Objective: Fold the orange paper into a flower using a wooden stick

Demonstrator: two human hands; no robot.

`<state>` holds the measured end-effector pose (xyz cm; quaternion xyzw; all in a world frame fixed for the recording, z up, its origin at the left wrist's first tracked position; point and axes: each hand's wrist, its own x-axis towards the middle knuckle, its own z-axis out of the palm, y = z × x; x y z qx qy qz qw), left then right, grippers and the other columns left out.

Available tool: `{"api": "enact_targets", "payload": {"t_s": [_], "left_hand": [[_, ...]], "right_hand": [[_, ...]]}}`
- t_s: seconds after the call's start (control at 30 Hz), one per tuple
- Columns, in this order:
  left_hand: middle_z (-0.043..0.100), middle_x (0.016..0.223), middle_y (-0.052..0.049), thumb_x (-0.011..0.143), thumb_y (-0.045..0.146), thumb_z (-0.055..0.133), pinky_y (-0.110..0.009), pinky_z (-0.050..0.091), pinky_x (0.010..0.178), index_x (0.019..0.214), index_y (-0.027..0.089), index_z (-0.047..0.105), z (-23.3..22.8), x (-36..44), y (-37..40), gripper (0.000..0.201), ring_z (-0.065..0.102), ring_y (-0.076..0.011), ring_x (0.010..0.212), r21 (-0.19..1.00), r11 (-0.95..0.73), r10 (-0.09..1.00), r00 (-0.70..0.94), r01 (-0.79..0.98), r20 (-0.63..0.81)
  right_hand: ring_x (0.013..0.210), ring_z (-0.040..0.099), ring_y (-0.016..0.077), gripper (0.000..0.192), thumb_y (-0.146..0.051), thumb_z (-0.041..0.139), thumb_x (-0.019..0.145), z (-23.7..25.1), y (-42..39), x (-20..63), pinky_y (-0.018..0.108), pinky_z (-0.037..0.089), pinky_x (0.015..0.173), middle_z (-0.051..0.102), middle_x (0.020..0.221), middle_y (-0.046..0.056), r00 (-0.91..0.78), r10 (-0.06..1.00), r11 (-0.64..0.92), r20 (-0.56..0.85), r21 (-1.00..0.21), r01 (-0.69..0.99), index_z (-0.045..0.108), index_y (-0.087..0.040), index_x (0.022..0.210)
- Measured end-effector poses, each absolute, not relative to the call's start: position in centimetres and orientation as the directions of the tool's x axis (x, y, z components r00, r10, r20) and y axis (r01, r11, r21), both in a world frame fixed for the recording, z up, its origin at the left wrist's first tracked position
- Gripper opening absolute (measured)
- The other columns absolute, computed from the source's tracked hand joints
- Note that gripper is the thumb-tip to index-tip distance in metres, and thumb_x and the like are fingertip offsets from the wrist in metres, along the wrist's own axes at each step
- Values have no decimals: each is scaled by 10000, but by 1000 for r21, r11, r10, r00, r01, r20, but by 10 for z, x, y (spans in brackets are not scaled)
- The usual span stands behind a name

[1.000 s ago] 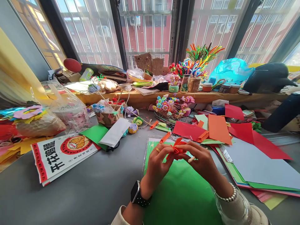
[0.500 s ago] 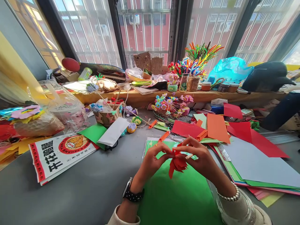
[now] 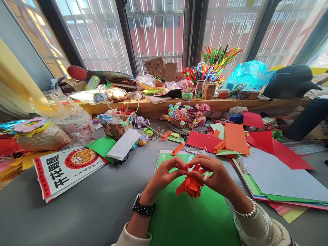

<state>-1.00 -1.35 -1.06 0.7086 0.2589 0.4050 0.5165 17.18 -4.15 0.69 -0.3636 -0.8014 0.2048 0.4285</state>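
Observation:
Both my hands meet over a green paper sheet [image 3: 189, 218] lying on the grey table [image 3: 102, 212]. Between them hangs a folded orange-red paper flower [image 3: 190, 184]. My left hand [image 3: 164, 176], with a black watch on its wrist, pinches the flower's top from the left. My right hand [image 3: 215, 174], with a bead bracelet on its wrist, grips it from the right, and a thin pale stick pokes out between its fingers.
Loose red, orange and grey paper sheets [image 3: 266, 160] spread to the right. A printed paper bag [image 3: 64, 167] lies at left, beside clear plastic bags [image 3: 69, 119]. Small paper flower bouquets [image 3: 187, 114] and pipe cleaners [image 3: 215, 65] crowd the wooden sill. A person's dark sleeve [image 3: 307, 119] shows far right.
The paper flower has turned over and dropped lower between my hands, its folded petals now hanging downward. Both hands have stayed together above the green sheet.

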Motion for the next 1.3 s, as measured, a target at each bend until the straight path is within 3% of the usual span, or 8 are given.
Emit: {"api": "enact_targets", "payload": {"t_s": [0.23, 0.57, 0.83, 1.03, 1.3], "left_hand": [[561, 774, -42, 757, 276, 557, -279, 458, 716, 776, 155, 553, -12, -7, -13, 123, 539, -142, 763, 913, -407, 782, 514, -7, 353], [542, 813, -39, 765, 211, 550, -288, 455, 741, 801, 174, 540, -7, -6, -20, 53, 520, -145, 807, 848, -529, 744, 504, 40, 440], [548, 804, -38, 742, 168, 555, -287, 443, 738, 792, 171, 526, 0, -8, -24, 58, 519, -142, 779, 811, -581, 711, 532, 75, 460], [557, 804, -32, 741, 206, 565, -281, 432, 757, 795, 163, 542, 1, -9, -23, 73, 526, -141, 783, 869, -488, 734, 577, 81, 359], [538, 783, -15, 720, 245, 604, -283, 436, 761, 772, 141, 558, -4, -10, -15, 126, 531, -134, 777, 981, -177, 699, 691, -83, 184]], "right_hand": [[653, 542, 139, 54, -224, 582, 756, 5, -39, 172, 253, 442, 579, 590, 723, 26, -308, 782, 617, 543, -602, 506, 590, -177, 781], [690, 544, 144, 44, -184, 589, 753, 4, -41, 172, 256, 452, 591, 572, 745, 29, -302, 665, 723, 683, -488, 489, 563, -187, 788], [722, 531, 148, 68, -177, 599, 750, 6, -43, 171, 268, 443, 611, 570, 778, 29, -311, 640, 742, 703, -459, 489, 567, -201, 805], [751, 519, 157, 66, -210, 606, 741, 10, -44, 173, 279, 430, 663, 570, 785, 26, -358, 726, 675, 587, -509, 533, 547, -193, 767], [684, 523, 146, 144, -323, 557, 769, 17, -46, 178, 242, 418, 574, 583, 739, 33, -411, 841, 536, 352, -649, 540, 536, -183, 747]]}}
